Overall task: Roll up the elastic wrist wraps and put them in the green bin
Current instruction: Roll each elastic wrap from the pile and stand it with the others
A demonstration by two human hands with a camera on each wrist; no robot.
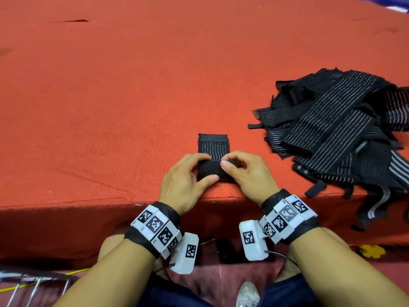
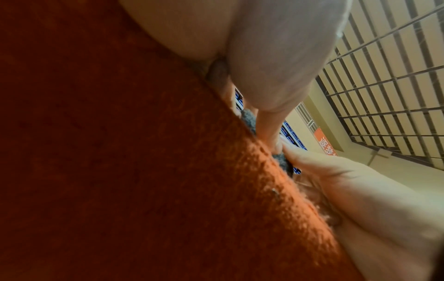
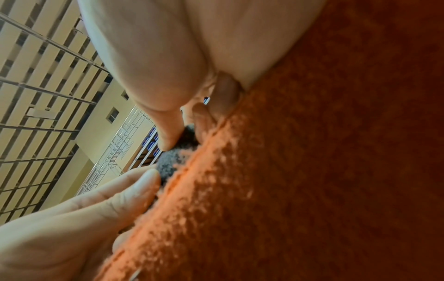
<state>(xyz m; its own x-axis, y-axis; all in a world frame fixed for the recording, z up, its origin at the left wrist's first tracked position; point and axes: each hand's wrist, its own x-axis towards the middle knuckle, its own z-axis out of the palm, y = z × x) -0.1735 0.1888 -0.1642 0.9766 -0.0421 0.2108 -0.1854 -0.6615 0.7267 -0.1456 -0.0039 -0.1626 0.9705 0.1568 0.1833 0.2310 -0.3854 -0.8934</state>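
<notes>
- Sat at the near edge of a red felt-covered table (image 1: 110, 107), both wrists fitted with white marker-tagged bands.
- Gripped a half-rolled black wrist wrap (image 1: 213, 160) with both hands, just inside the near table edge, at the middle of the scene.
- Curled the left hand (image 1: 183, 180) round the left end of the roll, thumb pressed against its near face, fingers hooked over the top.
- Pinched the right end with the right hand (image 1: 250, 173), thumb laid across the top of the roll, fingers bent behind it.
- Left the unrolled tail, striped with thin white lines, lying flat on the felt on the far side of the roll.
- Lay to the right, well apart from the hands: a loose pile of unrolled wraps (image 1: 345, 134), partly draped over the near table edge.
- Showed little in either wrist view beyond blurred skin, orange felt and a sliver of dark fabric (image 3: 168, 163).
</notes>
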